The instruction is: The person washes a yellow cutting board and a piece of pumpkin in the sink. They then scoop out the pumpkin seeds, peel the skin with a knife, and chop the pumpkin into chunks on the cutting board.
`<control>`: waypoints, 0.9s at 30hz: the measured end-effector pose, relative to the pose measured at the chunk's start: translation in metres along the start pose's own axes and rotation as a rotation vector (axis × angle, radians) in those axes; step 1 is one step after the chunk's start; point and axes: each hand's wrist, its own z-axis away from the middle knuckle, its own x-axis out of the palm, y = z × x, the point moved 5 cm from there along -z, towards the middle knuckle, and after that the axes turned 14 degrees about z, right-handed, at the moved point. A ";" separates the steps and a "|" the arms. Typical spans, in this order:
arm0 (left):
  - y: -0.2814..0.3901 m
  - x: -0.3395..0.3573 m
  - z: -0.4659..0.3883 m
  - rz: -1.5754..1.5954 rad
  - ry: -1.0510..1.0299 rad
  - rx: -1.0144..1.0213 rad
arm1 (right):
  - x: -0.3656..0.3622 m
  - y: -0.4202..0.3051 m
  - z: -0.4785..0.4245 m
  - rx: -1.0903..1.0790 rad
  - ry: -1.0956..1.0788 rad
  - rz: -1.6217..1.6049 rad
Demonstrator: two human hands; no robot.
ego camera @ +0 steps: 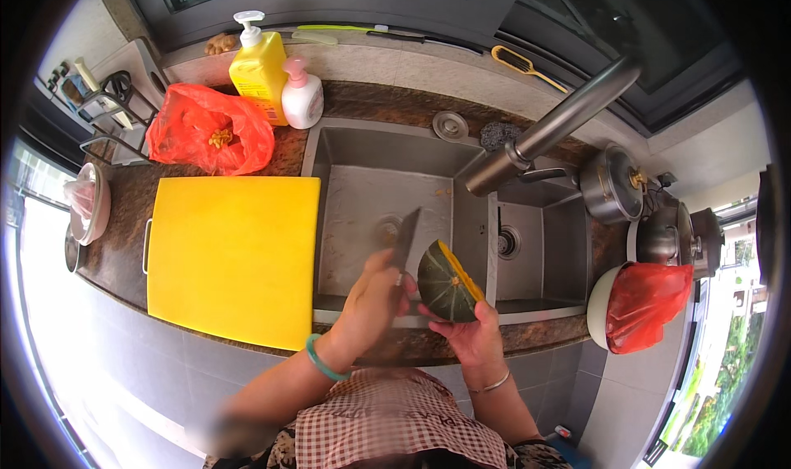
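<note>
My left hand [371,299] grips a kitchen knife [406,237], its dark blade pointing up and away over the large basin of the stainless steel sink [395,178]. In my right hand [469,336] is a cut piece of green-skinned pumpkin [450,286], held from below and the right. Its orange cut face is turned to the right, and the striped rind faces me. The blade is to the left of the pumpkin, apart from it. Both hands are above the sink's front edge. The knife handle is mostly hidden by my fingers.
A yellow cutting board [235,259] lies left of the sink. Behind it sit an open red plastic bag [210,132] with scraps, a yellow pump bottle [259,76] and a white one [303,101]. The faucet [550,126] reaches over the sink; a red-bagged bowl [602,308] stands right.
</note>
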 end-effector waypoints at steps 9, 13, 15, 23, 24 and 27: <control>0.023 0.039 0.054 -1.173 -0.515 0.819 | 0.002 -0.006 0.005 -0.094 0.123 -0.028; 0.022 0.035 0.056 -1.221 -0.516 0.840 | 0.014 -0.013 0.009 -0.156 0.198 0.064; 0.023 0.035 0.056 -1.227 -0.521 0.836 | 0.017 -0.015 0.011 -0.169 0.214 0.103; 0.018 0.028 0.053 -1.254 -0.451 0.876 | 0.035 -0.015 0.014 -0.204 0.243 0.175; 0.017 0.027 0.053 -1.248 -0.439 0.879 | 0.036 -0.015 0.014 -0.208 0.247 0.180; 0.019 0.031 0.052 -1.224 -0.412 0.942 | 0.038 -0.013 0.015 -0.217 0.262 0.183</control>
